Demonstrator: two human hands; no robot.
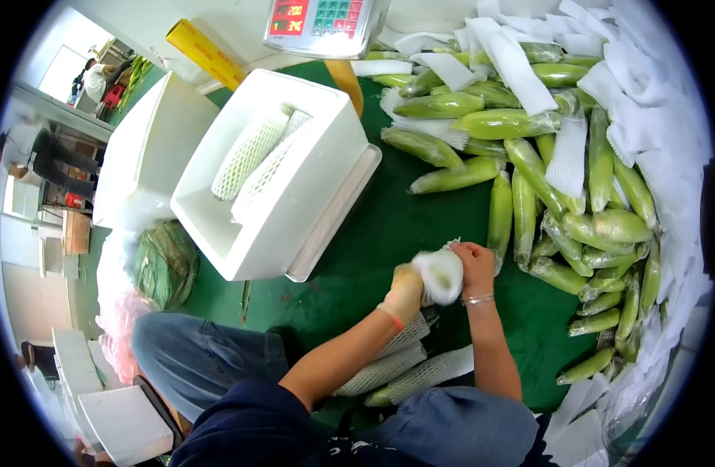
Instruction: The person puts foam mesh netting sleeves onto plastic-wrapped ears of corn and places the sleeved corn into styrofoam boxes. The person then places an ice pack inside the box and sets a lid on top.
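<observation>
Between my hands is a green ear of corn in a white foam net sleeve [439,276], one end pointing toward me. My left hand [404,292], in a pale glove with an orange cuff, is closed around its left side. The fingers of my right hand [476,268] pinch the sleeve's edge on the right; a bracelet circles that wrist. By my legs lie several sleeved ears of corn [431,372]. Just beyond my right hand spreads a heap of green corn ears in clear film [521,218].
A white foam box [295,183] holds sleeved corn, its lid [338,210] leaning alongside. Behind it are a scale [326,27] and a yellow roll [206,53]. Loose white foam sleeves [646,101] cover the right side. Other people [50,156] work at far left.
</observation>
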